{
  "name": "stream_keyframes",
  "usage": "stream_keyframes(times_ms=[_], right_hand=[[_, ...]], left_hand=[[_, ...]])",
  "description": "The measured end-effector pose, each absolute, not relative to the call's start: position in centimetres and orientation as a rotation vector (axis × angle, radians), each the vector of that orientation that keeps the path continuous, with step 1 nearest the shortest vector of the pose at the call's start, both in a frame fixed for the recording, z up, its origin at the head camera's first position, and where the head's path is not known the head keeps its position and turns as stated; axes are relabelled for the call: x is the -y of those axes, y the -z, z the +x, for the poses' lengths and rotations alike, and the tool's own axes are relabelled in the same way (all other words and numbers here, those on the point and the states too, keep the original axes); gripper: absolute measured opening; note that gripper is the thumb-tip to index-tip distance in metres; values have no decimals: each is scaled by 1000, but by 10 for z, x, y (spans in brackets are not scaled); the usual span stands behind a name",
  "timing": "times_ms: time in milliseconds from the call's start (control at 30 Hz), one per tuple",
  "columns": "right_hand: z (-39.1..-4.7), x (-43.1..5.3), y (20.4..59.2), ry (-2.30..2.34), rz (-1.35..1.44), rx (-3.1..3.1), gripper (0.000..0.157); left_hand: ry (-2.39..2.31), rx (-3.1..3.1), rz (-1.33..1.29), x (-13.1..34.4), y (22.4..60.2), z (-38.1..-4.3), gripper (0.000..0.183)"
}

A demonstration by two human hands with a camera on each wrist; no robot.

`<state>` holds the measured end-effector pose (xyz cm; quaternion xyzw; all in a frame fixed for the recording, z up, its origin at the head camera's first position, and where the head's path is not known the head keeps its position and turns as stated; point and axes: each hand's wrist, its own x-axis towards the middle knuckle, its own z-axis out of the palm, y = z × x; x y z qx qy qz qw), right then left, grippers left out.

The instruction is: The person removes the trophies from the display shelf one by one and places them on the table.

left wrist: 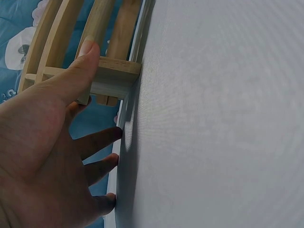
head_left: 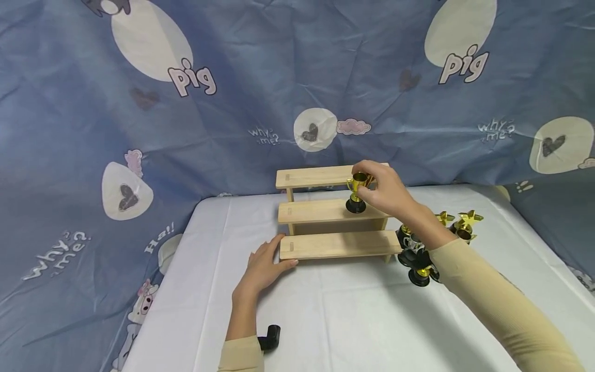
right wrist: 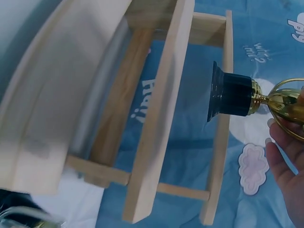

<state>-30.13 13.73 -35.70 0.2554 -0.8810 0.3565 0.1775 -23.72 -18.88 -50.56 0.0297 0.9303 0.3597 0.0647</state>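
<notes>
A small gold trophy cup [head_left: 358, 188] on a black base is held upright by my right hand [head_left: 383, 191], thumb and fingers about its cup. In the head view its base overlaps the middle tier of a three-tier wooden shelf [head_left: 341, 244]; the right wrist view shows the black base [right wrist: 232, 92] apart from the wood. At the shelf's left end, my left hand [head_left: 262, 266] has the lowest tier between thumb and index finger. The thumb [left wrist: 83, 66] lies along its front edge in the left wrist view, and the other fingers spread near the white cloth.
Several more trophies [head_left: 419, 276], gold and silver on black bases, crowd together right of the shelf, partly behind my right forearm. White cloth [head_left: 325, 310] covers the table. A blue printed curtain [head_left: 260, 103] hangs close behind. Something black [head_left: 271, 337] shows beside my left wrist.
</notes>
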Motion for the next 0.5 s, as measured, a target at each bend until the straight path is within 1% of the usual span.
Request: stream_keyframes(times_ms=[300,500], right_hand=[[-289,-148,363,-1002,710,2495,33],[-282,-158,367,-1044,650,2526,35]], left_hand=[[-1101,-2812,92,191,507,-238,86],[-1109,-2809,96,187,508,-237,86]])
